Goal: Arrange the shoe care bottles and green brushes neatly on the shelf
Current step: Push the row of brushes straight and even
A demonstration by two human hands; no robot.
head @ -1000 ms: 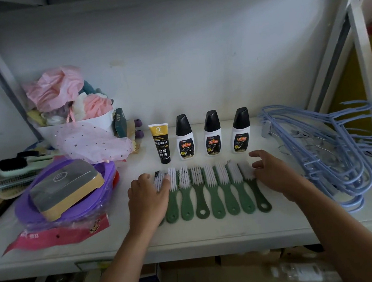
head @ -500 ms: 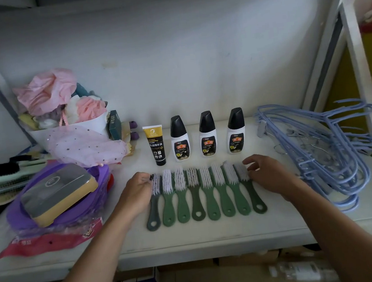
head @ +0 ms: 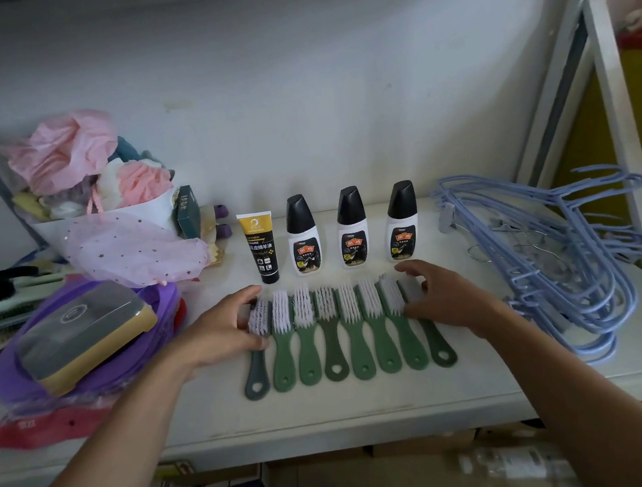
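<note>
Hands: left hand (head: 224,328) and right hand (head: 445,297), both open, flank brush row (head: 345,321); oversqueezing probably buckles it.

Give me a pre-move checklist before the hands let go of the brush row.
1. Bottles upright in a row behind the brushes: ok.
2. Tube standing beside them: ok.
3. Brushes side by side, bristles up, handles toward the shelf edge: ok.
4. Handle ends level: not ok, the leftmost grey brush sits lower.
5. Left hand and right hand bracket the row's ends: ok.
6. Hangers clear of the row: ok.
</note>
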